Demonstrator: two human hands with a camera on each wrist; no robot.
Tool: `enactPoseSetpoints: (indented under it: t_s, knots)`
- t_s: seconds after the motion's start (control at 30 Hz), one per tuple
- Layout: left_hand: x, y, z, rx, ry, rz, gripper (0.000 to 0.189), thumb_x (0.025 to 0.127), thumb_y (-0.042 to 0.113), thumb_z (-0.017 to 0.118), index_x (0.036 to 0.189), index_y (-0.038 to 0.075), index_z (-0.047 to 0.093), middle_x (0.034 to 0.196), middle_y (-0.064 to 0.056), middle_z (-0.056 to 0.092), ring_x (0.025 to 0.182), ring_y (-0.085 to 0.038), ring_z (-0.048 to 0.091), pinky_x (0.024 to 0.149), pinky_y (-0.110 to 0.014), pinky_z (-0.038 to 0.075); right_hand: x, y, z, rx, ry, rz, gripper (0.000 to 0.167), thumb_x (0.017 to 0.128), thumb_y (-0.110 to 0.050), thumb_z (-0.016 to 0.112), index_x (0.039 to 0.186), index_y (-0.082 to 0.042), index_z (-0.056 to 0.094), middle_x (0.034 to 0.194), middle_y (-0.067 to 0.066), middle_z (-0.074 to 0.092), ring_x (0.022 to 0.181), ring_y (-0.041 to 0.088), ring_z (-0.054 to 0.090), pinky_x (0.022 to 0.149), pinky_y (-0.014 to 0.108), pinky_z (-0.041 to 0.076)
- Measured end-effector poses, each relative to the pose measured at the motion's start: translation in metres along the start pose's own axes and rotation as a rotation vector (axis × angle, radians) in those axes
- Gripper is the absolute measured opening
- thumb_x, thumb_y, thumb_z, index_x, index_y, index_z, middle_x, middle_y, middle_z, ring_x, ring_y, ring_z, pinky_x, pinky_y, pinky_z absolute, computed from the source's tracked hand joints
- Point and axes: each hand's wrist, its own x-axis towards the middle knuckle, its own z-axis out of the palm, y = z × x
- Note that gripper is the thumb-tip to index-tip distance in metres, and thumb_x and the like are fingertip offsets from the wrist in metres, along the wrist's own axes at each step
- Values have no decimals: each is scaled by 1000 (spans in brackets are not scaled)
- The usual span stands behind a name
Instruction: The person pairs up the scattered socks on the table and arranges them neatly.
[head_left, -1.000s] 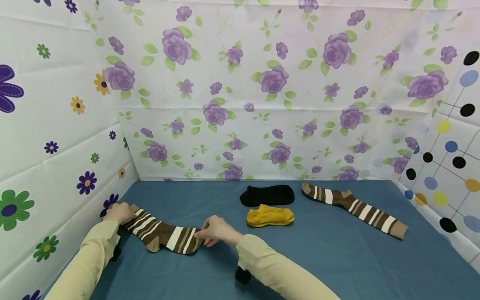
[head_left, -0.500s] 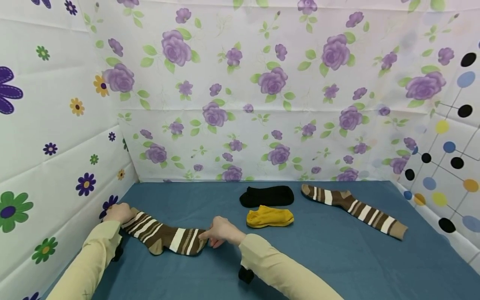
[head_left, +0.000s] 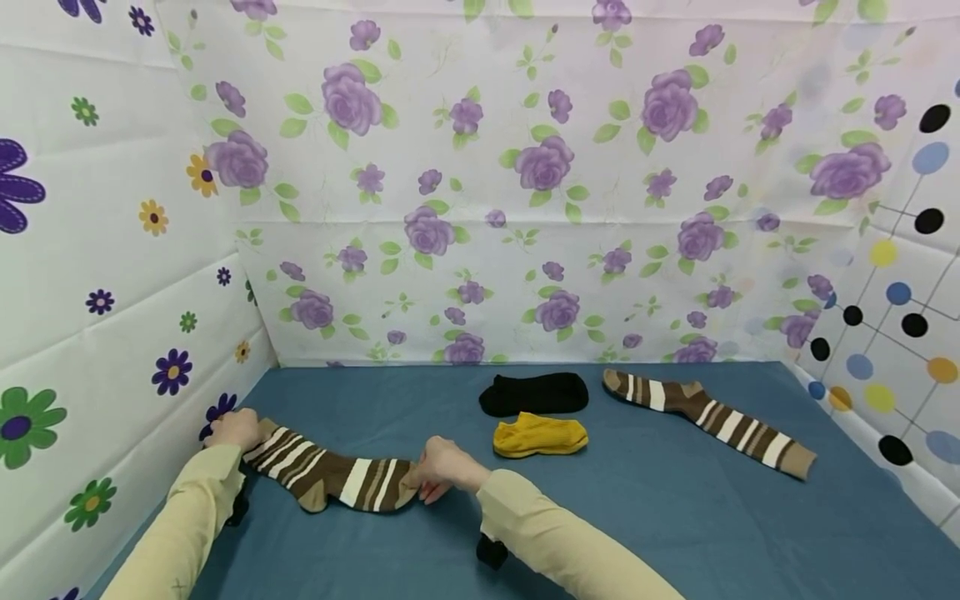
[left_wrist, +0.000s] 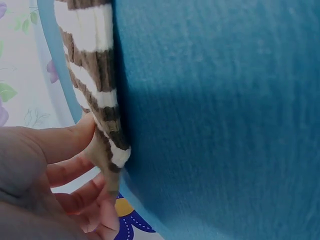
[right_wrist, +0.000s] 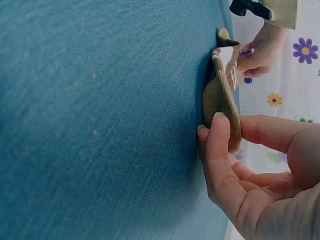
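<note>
A brown, white and tan striped sock (head_left: 337, 479) lies stretched along the left part of the table. At its cuff, my left hand (head_left: 236, 429) pinches the tan edge; in the left wrist view the thumb and fingers of that hand (left_wrist: 55, 170) close on the cloth from both sides. My right hand (head_left: 450, 467) holds the tan toe end. Seen from the right wrist, the toe (right_wrist: 219, 95) stands slightly folded between thumb and fingers, close over the blue cloth. The sock's heel points toward the front.
On the blue-covered table (head_left: 600, 533), a black sock (head_left: 534, 394) and a yellow sock (head_left: 540, 435) lie at the back middle. Another striped sock (head_left: 708, 417) lies back right. A flowered curtain (head_left: 480, 183) bounds the back, with patterned sheets at both sides.
My right hand has shifted slightly right, its fingers now at the tip of the toe. The striped sock's toe end has moved slightly right with it. The left hand stays at the cuff.
</note>
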Motion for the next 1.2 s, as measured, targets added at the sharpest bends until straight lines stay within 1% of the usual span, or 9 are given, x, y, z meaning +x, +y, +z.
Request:
enactPoseSetpoints:
  t_s: [0.1, 0.2, 0.33, 0.43, 0.6, 0.73, 0.93, 1.1, 1.2]
  knots:
    - [0, -1, 1, 19, 21, 5, 40, 86, 10, 58, 105, -22, 45, 106, -46, 39, 97, -63, 31, 78, -64, 31, -1, 0, 0, 5, 6, -15, 20, 77, 4, 67, 59, 6, 59, 54, 15, 58, 50, 27, 61, 47, 32, 50]
    - [-1, -2, 0, 14, 38, 13, 35, 85, 10, 60, 98, -21, 49, 100, -42, 45, 93, -60, 39, 76, -63, 33, -3, 1, -1, 10, 11, -32, 16, 78, 5, 65, 63, 5, 61, 54, 14, 59, 52, 28, 61, 48, 33, 50]
    - [-5, -5, 0, -33, 69, 50, 19, 84, 5, 58, 74, -9, 52, 75, -26, 52, 70, -40, 52, 62, -49, 42, -2, 2, -2, 13, 22, -58, 13, 80, 7, 62, 68, 3, 64, 56, 13, 59, 54, 27, 61, 48, 33, 50]
    - [-10, -6, -2, -63, 108, 96, 23, 83, 1, 58, 64, 0, 46, 62, -13, 47, 57, -26, 48, 52, -38, 40, -1, 3, -2, 37, 25, -75, 12, 80, 8, 61, 70, 3, 65, 57, 13, 60, 54, 27, 61, 49, 33, 51]
    - [-18, -5, -7, -85, 156, 158, 30, 80, -2, 61, 61, 4, 39, 58, -6, 40, 51, -19, 41, 48, -34, 37, 0, 3, -4, 103, 35, -84, 10, 80, 9, 59, 74, 5, 65, 58, 14, 60, 54, 27, 61, 51, 34, 51]
    - [-19, -1, -9, -103, 170, 184, 40, 80, -3, 61, 58, 10, 31, 55, 0, 27, 48, -14, 29, 46, -30, 30, -2, 1, -9, 140, 40, -88, 8, 81, 9, 59, 76, 6, 65, 59, 14, 60, 54, 26, 61, 53, 35, 51]
    - [-16, 5, -14, -106, 209, 251, 46, 80, -4, 61, 55, 14, 28, 52, 4, 18, 46, -10, 20, 45, -28, 25, 1, 1, -18, 153, 36, -81, 7, 81, 6, 61, 77, 5, 66, 60, 13, 61, 54, 24, 62, 55, 36, 52]
    - [-18, 10, -19, -95, 225, 270, 45, 79, -4, 63, 55, 14, 29, 53, 4, 19, 46, -11, 22, 46, -28, 25, 1, 1, -24, 160, 36, -74, 6, 81, 4, 63, 77, 5, 67, 62, 14, 61, 55, 24, 62, 58, 38, 51]
    - [-19, 14, -21, -103, 216, 269, 46, 79, -4, 63, 55, 14, 28, 53, 3, 19, 46, -11, 22, 46, -28, 24, -1, 1, -30, 172, 44, -72, 5, 81, 4, 63, 77, 6, 66, 62, 15, 62, 57, 26, 62, 60, 40, 51]
